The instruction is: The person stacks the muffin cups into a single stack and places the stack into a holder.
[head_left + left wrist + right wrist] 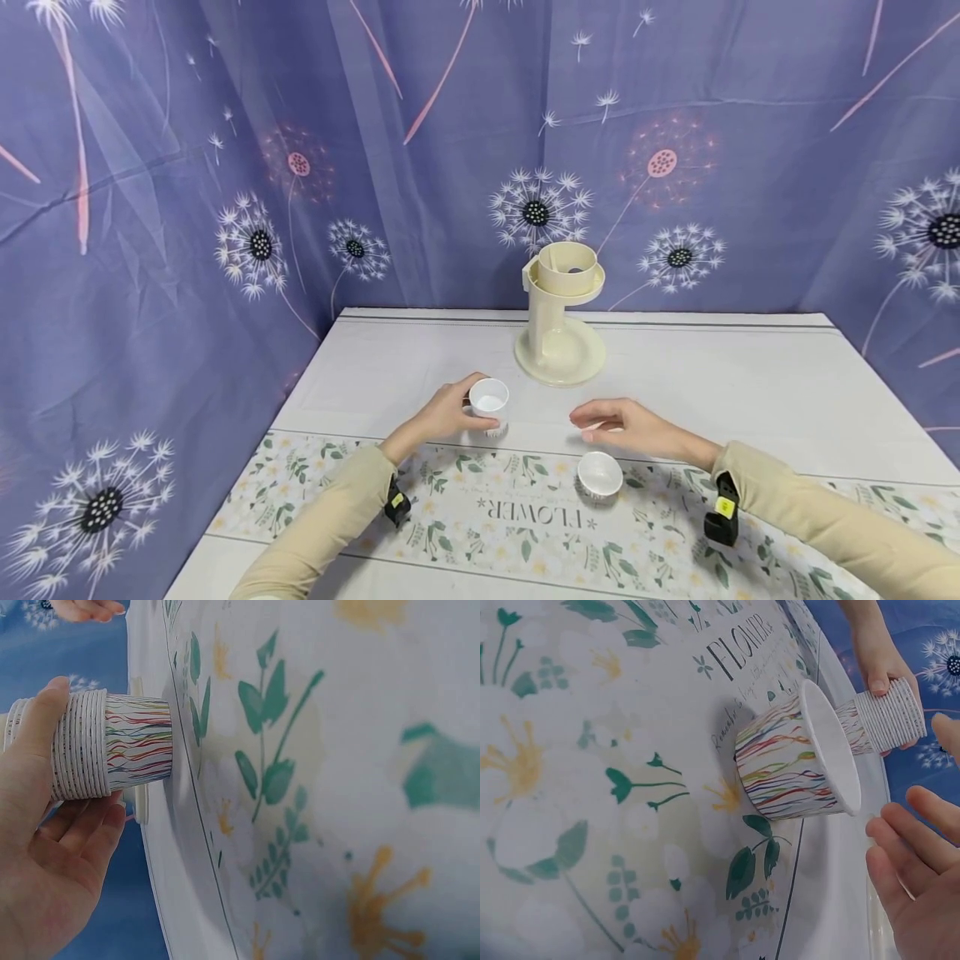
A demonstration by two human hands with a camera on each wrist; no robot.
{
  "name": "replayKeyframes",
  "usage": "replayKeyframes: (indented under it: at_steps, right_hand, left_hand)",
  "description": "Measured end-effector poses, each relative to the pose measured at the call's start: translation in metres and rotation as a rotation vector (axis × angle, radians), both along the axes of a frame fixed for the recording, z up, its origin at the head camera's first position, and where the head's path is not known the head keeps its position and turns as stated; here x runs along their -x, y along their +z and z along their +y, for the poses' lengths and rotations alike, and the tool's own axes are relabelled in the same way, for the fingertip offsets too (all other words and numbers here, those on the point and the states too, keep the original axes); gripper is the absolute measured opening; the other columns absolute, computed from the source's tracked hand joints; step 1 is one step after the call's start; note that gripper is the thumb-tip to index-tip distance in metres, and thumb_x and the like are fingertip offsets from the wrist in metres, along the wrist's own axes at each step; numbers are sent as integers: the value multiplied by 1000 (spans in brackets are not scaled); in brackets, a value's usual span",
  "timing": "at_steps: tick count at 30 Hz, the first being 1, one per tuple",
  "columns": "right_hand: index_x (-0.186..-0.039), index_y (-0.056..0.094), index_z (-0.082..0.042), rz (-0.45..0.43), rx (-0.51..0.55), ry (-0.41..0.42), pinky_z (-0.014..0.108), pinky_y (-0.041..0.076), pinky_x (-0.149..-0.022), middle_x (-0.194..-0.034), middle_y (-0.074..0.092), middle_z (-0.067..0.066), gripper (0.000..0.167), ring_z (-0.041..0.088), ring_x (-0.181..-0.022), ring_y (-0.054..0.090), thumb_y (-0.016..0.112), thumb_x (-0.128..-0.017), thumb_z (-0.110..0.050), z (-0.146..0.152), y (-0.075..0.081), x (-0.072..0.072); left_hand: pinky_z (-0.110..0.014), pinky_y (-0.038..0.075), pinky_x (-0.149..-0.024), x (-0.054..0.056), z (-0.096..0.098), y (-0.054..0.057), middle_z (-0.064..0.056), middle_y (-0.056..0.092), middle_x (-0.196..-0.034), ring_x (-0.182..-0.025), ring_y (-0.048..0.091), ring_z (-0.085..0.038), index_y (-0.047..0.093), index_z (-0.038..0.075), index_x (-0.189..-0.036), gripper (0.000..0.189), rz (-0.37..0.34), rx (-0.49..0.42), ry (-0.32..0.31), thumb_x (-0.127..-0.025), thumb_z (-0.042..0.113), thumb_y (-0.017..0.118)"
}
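Pretty busy setup: white bench (pixel 375 367) with a floral band (pixel 525 500) lettered FLOWER, creased purple-blue dandelion curtains (pixel 442 208) behind and left. The left-hand grip (pixel 448 410) is curled round a stack of squiggle-striped paper cups (pixel 79 746), rims ridged, left of and nearer than a smooth cream round-based stand (pixel 542 321). One tapered paper cup (pixel 600 475) sits on the band, near right; the right-hand grip (pixel 630 427), loose and holding nothing, is just beyond.
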State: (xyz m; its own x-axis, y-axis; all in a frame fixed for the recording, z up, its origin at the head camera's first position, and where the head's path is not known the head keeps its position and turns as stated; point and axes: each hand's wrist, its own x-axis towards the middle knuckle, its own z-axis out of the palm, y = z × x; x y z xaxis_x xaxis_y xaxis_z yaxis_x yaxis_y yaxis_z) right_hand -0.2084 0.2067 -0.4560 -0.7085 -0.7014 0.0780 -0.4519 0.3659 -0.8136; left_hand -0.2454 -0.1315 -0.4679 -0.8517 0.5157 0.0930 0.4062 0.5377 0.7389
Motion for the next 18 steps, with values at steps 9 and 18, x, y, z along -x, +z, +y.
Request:
replayKeyframes:
  at_steps: [9,18]
  right_hand:
    - [-138,47,3,-50,-18,94,45,50,-99,-136,53,25,59,37,-120,54,71,-89,-19,3,0,-7]
    - [-141,45,-1,-59,-37,117,43,49,-99,-139,51,21,73,37,-122,52,80,-80,-23,9,1,-14]
  left_hand:
    - [-36,52,-98,1,0,0,-6,67,-115,-108,65,-21,53,14,-131,64,4,-6,-4,-77,29,83]
    - [-35,53,-98,0,0,0,-6,67,-114,-108,65,-21,53,15,-130,63,9,1,4,-76,28,83]
